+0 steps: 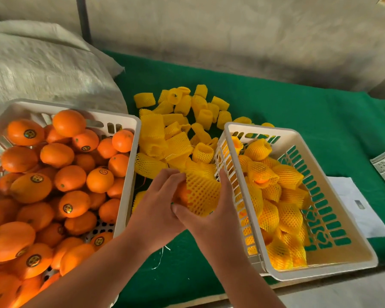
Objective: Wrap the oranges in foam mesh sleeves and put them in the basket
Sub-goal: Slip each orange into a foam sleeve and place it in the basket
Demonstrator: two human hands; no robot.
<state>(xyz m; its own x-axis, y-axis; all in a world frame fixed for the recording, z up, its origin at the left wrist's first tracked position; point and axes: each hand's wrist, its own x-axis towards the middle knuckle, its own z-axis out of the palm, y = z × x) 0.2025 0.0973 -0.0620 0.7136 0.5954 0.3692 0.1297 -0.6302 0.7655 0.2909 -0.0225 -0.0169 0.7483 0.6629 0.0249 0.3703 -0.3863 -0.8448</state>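
Both hands meet at lower centre of the frame: the left hand (158, 196) grips the orange (181, 193) while the right hand (211, 210) pinches the yellow foam sleeve (201, 193) half over it. The sleeve's open axis points left toward the fruit. The receiving basket (354, 247) lies immediately right, nearer the right hand.

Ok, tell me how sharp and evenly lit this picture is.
Head view: the white sack and back wall are smeared by motion blur; the left basket's oranges glow in warm light; the hands and yellow sleeve are fairly sharp; wide-angle bending shows at the right basket.
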